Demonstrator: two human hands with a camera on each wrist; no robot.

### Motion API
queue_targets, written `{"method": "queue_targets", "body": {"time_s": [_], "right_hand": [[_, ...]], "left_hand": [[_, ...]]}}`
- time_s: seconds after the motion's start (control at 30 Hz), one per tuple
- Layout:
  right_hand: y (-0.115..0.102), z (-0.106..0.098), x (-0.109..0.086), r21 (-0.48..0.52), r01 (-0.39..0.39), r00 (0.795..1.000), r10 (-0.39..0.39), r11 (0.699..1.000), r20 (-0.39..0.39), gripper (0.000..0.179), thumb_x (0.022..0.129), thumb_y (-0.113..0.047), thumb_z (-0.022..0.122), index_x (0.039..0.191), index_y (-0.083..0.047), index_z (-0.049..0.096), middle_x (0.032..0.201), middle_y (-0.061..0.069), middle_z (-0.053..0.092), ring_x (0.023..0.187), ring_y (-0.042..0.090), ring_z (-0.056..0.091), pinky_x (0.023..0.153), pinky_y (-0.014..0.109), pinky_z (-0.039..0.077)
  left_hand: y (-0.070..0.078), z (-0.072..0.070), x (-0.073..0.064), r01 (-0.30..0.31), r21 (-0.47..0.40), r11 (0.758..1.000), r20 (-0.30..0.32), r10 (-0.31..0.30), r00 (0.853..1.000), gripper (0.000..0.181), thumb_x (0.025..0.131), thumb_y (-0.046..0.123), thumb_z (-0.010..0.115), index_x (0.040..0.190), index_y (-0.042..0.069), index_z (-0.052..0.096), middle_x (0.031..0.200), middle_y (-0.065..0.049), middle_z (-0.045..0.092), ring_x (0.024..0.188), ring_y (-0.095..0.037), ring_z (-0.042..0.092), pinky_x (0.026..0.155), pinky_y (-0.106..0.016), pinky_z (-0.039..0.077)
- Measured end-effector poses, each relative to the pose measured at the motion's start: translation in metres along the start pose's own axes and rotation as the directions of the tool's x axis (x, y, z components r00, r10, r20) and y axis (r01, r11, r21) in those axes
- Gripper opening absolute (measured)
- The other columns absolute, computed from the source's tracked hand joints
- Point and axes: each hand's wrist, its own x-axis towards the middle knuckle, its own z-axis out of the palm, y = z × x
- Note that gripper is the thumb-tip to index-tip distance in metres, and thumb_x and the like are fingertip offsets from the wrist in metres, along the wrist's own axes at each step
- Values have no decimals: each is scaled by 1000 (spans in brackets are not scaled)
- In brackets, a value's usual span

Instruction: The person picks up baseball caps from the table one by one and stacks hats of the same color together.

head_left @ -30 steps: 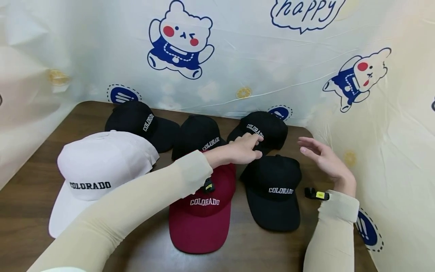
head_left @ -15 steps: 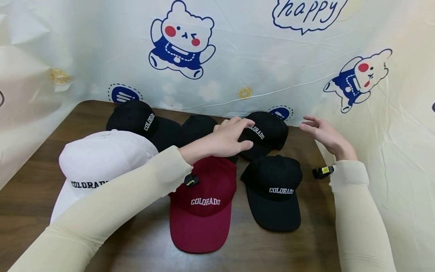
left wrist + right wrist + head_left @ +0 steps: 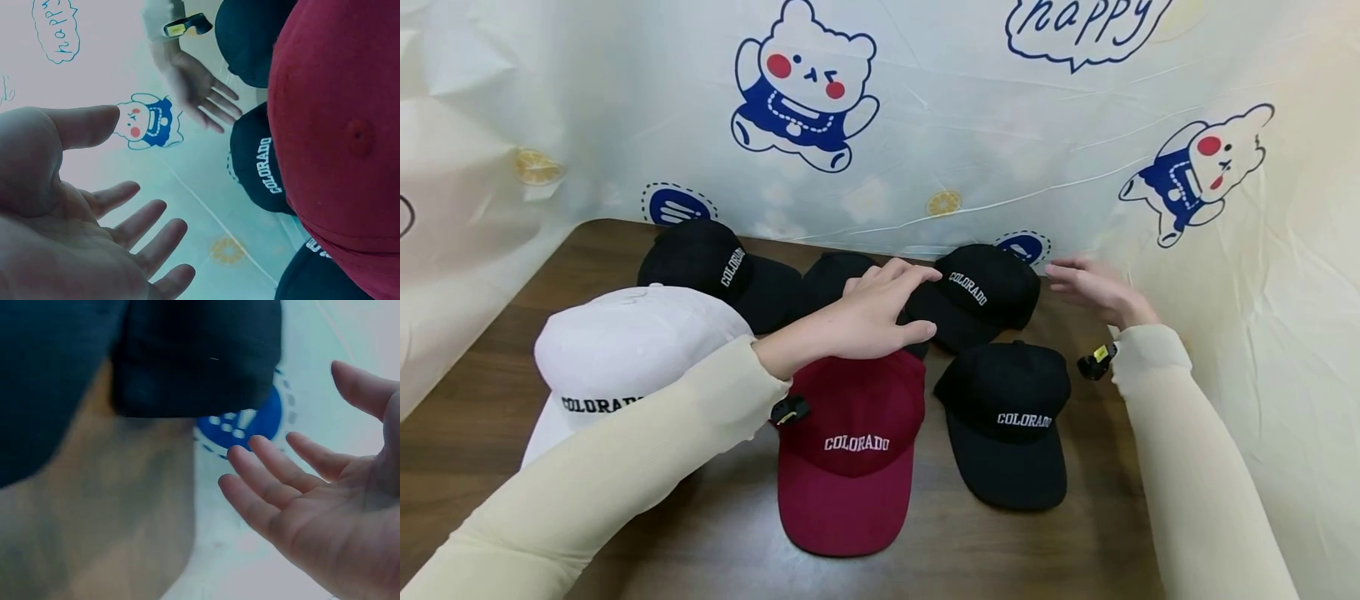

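Note:
My left hand [image 3: 872, 312] hovers over the middle of the table with fingers spread and nothing in them. It hides part of a black cap [image 3: 835, 275] behind the dark red cap [image 3: 852, 450]. To the right of that hand, another black cap [image 3: 981, 287] with white COLORADO lettering lies at the back. My right hand [image 3: 1093, 290] is raised just right of this back cap, its fingers extended and holding nothing; in the right wrist view a gap shows between the fingers and the cap [image 3: 200, 362]. Nearer the front sits one more black cap [image 3: 1009, 425].
A white cap [image 3: 632, 350] stands at the left, partly hidden by my left sleeve. Behind it lies a black cap [image 3: 700, 258]. The brown wooden table [image 3: 977, 558] ends against a printed curtain [image 3: 985, 125] at the back and sides.
My left hand has drawn back leftward from the back right black cap. My right hand has moved up toward the back, then slightly left. The caps stay in place.

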Motion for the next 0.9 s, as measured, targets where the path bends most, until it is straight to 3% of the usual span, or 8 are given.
{"method": "queue_targets", "body": {"time_s": [0.4,0.57,0.63,0.73,0.8,0.9], "right_hand": [[7,19,18,92,-61,995,54,994,83,86,113,-47,47,168,2,4,175,27,11,160,46,19,129,56,17],[6,21,21,132,-80,994,69,988,86,87,112,-47,51,167,4,8,173,27,18,159,43,25,129,54,18],[6,22,21,137,-80,995,70,987,75,77,111,-45,54,162,3,24,167,25,31,156,38,34,129,54,21],[6,24,22,158,-70,997,62,985,55,49,110,-40,59,135,-1,46,144,14,52,140,27,53,127,53,27],[5,26,22,175,-55,998,48,983,47,35,109,-37,61,120,-6,48,129,4,54,126,20,59,127,52,28],[2,27,22,198,-20,999,13,980,35,28,109,-33,63,113,-10,47,120,0,48,114,15,57,125,51,31]], "left_hand": [[-8,0,-10,0,-24,1000,-13,-1,1000,68,105,29,66,164,16,36,159,-12,40,143,-33,35,114,-59,27],[-12,1,-9,3,-34,999,-12,-4,1000,67,105,28,65,164,15,36,160,-13,40,143,-34,35,115,-60,27],[-14,1,-9,5,-32,999,-12,-6,1000,67,105,28,65,164,15,36,160,-13,40,144,-34,34,115,-60,27],[-15,1,-8,8,-27,1000,-13,-9,1000,67,105,29,66,164,14,36,160,-13,40,145,-35,34,115,-60,26],[-15,1,-8,9,-28,1000,-13,-9,1000,67,105,29,66,164,14,36,160,-13,41,145,-35,34,115,-60,26],[-16,1,-8,5,-35,999,-12,-6,1000,67,105,28,65,164,13,36,159,-13,42,145,-35,34,115,-61,27]]}}
